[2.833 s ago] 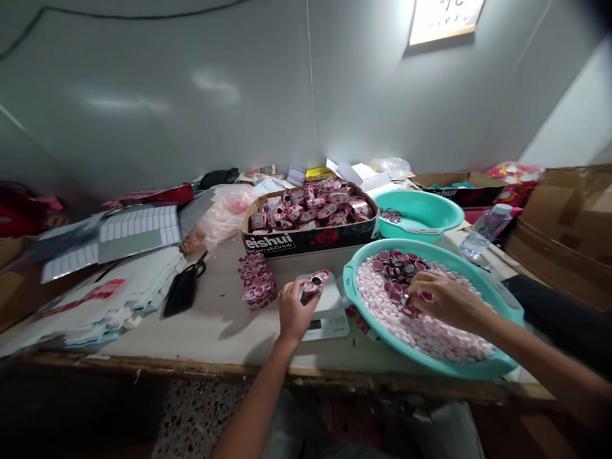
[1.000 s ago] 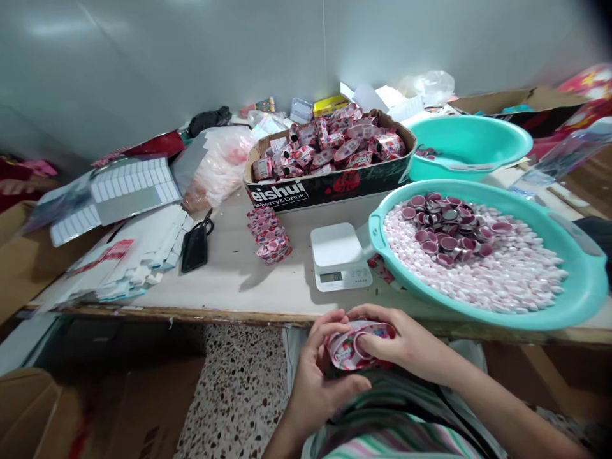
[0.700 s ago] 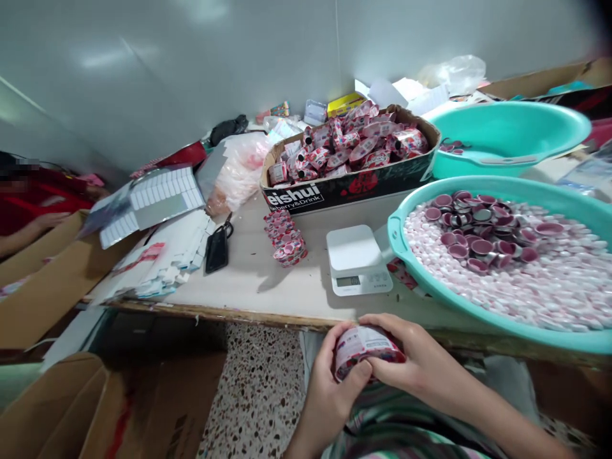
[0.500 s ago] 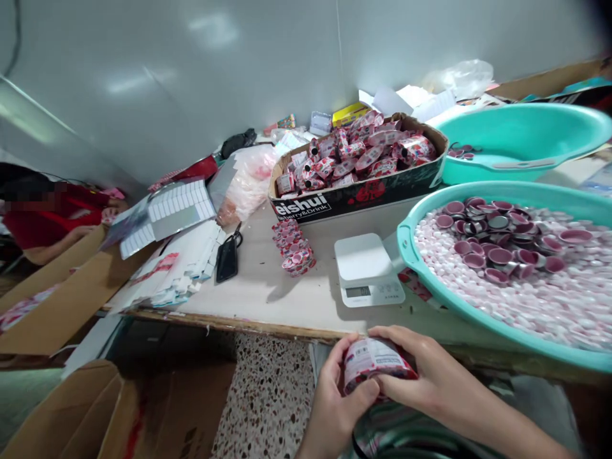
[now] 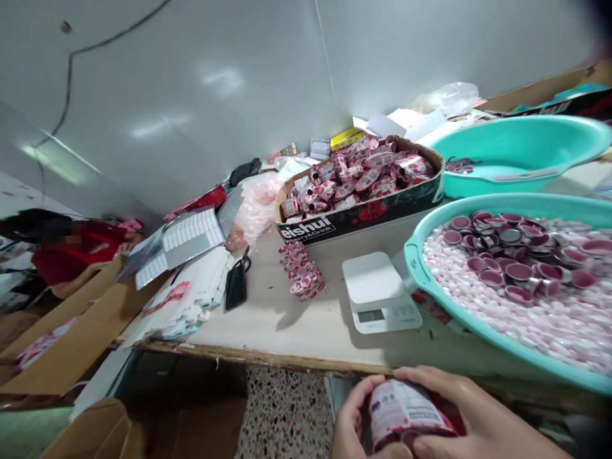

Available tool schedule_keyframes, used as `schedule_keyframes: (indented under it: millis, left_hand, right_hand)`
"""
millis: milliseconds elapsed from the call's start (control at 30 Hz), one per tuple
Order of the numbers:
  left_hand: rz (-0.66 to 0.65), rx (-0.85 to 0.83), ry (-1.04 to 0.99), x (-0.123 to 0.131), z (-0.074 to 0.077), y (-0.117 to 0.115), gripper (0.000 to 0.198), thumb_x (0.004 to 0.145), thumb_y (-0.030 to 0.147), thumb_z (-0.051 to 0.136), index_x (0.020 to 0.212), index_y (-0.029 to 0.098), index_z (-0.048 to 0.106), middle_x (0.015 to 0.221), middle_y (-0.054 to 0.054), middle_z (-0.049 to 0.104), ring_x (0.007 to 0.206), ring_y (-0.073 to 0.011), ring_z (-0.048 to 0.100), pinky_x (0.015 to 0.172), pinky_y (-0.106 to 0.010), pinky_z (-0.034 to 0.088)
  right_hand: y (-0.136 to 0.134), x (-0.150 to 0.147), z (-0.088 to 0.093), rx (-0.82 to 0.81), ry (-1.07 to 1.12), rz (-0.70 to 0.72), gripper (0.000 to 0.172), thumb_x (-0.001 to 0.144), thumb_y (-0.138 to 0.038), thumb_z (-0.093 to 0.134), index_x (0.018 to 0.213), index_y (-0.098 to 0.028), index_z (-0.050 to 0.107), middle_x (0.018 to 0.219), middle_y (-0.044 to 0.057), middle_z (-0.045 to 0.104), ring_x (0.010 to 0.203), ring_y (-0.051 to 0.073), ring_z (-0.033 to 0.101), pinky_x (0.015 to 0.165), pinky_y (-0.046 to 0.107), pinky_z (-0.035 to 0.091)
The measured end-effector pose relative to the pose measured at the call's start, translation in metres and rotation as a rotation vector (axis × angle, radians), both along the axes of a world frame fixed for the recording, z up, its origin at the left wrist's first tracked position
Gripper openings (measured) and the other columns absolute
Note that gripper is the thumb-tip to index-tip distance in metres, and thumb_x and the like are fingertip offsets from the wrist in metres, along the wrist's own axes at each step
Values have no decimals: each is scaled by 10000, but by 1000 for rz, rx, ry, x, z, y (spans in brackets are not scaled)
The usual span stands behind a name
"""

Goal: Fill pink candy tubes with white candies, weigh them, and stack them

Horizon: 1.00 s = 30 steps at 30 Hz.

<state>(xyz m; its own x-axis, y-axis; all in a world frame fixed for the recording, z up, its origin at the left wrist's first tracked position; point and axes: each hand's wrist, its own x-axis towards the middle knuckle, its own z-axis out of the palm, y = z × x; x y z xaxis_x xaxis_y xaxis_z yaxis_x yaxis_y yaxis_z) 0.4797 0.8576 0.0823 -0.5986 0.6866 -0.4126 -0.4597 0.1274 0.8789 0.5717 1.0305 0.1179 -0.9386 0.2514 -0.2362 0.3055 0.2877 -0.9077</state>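
A small red-and-white printed pack (image 5: 404,408) with a barcode label is between my two hands at the front edge of the table. My left hand (image 5: 351,417) curls around its left side. From the right, my right hand (image 5: 473,411) closes over it, fingers along the top. Both thumbs meet low on the pack, partly cut off by the bottom of the view. Beyond my hands sits a white digital scale (image 5: 373,280) with nothing on its plate. To its left stands a stack of red printed pieces (image 5: 301,271).
A teal basin (image 5: 415,268) of white wrapped candies and pink-lined cups is at right, another teal basin (image 5: 502,185) behind. A carton (image 5: 335,229) holds similar packs. A phone (image 5: 236,285) lies near papers (image 5: 191,293). A person in red (image 5: 76,248) sits at far left beside an open carton (image 5: 71,357).
The view has tilted up, so the table and things on it appear lower. My hands with the pack appear lower and further right; both keep hold of it.
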Motion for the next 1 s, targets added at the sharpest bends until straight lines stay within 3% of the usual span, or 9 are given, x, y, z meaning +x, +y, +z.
schedule_keyframes:
  millis: [133,300,467,600,733,800,900,1000]
  left_hand:
    - [-72,-81,102,-1,6,-2,921,513,620,794,1260,145,539,1282,-167,563,1233,-371,488,1058,-427,396]
    - [-46,-121,343,14,-6,-7,793,657,619,697,1290,172,531,1373,-146,485,1300,-361,414,1090,-401,368]
    - [-35,-120,466,19,-8,-9,727,735,597,636,1310,171,505,1380,-142,475,1300,-338,412,1093,-400,366]
    - [-93,-159,436,13,3,-6,725,746,595,622,1311,158,495,1391,-140,468,1308,-331,399,1111,-416,339]
    - [-111,-190,432,6,7,-4,737,769,646,550,1307,147,488,1357,-160,496,1273,-321,442,1091,-424,358]
    - [-84,-164,549,0,9,-6,786,738,702,536,1300,153,495,1363,-165,481,1259,-330,451,1073,-437,372]
    - [-45,-113,886,-12,16,-12,838,622,690,669,1287,204,516,1363,-155,469,1246,-361,449,1049,-491,379]
    - [-79,-34,1123,-23,24,-16,532,703,497,714,1173,277,597,1132,-107,632,1087,-308,570,974,-481,441]
  right_hand:
    - [-1,4,-8,27,47,-27,552,619,-249,706,1169,-266,665,1137,44,681,1022,263,642,862,252,528]
    - [-5,16,-23,161,38,-97,571,609,-265,713,1178,-277,662,1199,47,653,1085,278,617,912,280,516]
    - [-8,21,-9,220,67,-136,508,666,-314,697,1171,-277,660,1195,51,653,1094,270,611,881,271,526]
    - [-3,14,12,135,57,-80,464,690,-269,661,1154,-252,657,1112,49,678,1002,241,637,807,257,529]
    - [1,2,19,-45,37,-33,413,683,-238,646,1094,-222,675,1003,28,697,897,212,642,786,256,506]
    - [-2,-5,18,-141,66,-23,407,683,-227,645,1089,-222,675,990,14,700,878,204,640,782,247,496]
    - [-9,-17,14,-282,101,2,399,699,-245,648,1096,-209,667,976,2,704,861,203,642,747,232,497]
    - [-17,-26,9,-379,108,42,423,715,-295,669,1122,-181,652,1007,20,700,916,224,639,783,240,503]
